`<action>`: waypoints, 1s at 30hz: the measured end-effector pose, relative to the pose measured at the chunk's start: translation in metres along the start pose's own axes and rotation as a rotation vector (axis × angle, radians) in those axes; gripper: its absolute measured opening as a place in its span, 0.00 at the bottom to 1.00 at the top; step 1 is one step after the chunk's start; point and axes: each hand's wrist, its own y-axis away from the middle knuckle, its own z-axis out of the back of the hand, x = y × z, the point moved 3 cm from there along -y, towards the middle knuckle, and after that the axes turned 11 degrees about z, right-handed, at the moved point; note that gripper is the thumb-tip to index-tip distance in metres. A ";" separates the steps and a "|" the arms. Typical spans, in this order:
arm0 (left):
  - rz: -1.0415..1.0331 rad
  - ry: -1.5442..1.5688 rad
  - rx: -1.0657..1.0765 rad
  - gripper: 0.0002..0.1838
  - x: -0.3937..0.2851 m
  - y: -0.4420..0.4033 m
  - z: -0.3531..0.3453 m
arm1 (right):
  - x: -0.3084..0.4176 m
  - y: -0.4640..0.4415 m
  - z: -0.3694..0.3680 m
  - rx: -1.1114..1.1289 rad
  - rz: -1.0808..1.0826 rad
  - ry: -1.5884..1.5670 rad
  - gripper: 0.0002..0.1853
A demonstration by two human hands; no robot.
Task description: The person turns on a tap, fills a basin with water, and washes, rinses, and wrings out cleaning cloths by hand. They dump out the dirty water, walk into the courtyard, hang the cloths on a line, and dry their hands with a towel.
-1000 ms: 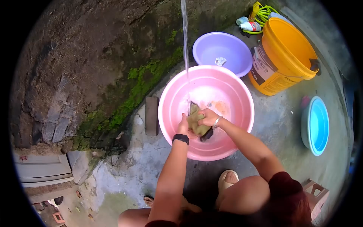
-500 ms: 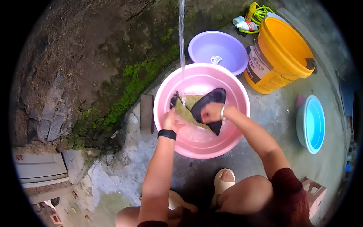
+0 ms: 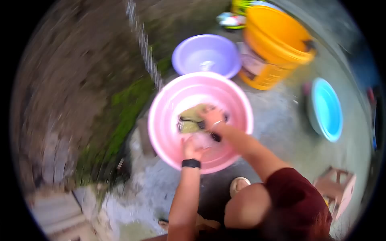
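Bare concrete floor [image 3: 277, 120] runs beside a rough earthen bank [image 3: 68, 92] with green moss [image 3: 126, 110] along its lower edge. On the floor sits a pink basin [image 3: 242, 120], and an olive-green and black cloth [image 3: 189, 116] lies inside it, near the middle. The right hand [image 3: 211, 118], with a bracelet [image 3: 216, 123] at its wrist, is on the cloth's right part; blur hides its fingers, so whether its grip is closed on the fabric cannot be told. The left hand [image 3: 194, 149], above a black wristband [image 3: 191, 163], is inside the basin just below the cloth, its grip spread and holding nothing visible. A stream of water [image 3: 144, 44] slants down to the basin's upper-left rim. Just beyond stands a purple basin [image 3: 189, 58], with a yellow bucket [image 3: 257, 32] to its right. Farther right are a turquoise basin [image 3: 327, 110] and, nearer the person, a pinkish stool [image 3: 341, 186].
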 end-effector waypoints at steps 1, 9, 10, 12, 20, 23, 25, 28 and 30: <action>0.093 -0.003 0.148 0.30 0.002 -0.023 0.013 | 0.008 0.003 0.003 0.214 -0.165 -0.234 0.38; 0.050 -0.147 0.979 0.25 -0.039 -0.001 -0.040 | 0.084 0.034 0.065 -0.081 -0.199 -1.339 0.27; 0.141 -0.197 1.391 0.25 -0.037 0.018 -0.054 | 0.085 0.033 0.076 -0.172 -0.183 -1.259 0.24; -0.115 -0.243 0.800 0.26 -0.039 0.000 -0.046 | 0.087 0.030 0.093 -0.337 -0.136 -1.086 0.24; -0.534 -0.864 -0.041 0.29 -0.078 -0.002 -0.015 | -0.075 -0.036 0.015 -0.491 -0.640 -0.720 0.20; -0.188 -0.593 0.060 0.29 -0.084 -0.061 0.052 | -0.086 -0.012 -0.040 0.404 -0.245 -0.345 0.27; -0.228 -0.404 -0.198 0.27 -0.063 0.010 0.012 | -0.083 -0.012 -0.040 0.626 -0.140 -0.197 0.39; -0.201 -0.218 -0.179 0.23 -0.048 -0.006 0.028 | -0.071 -0.016 -0.028 -0.143 -0.352 -0.343 0.31; -0.034 -0.162 -0.190 0.22 -0.031 -0.012 0.012 | -0.034 -0.003 -0.012 -0.168 -0.345 -0.257 0.28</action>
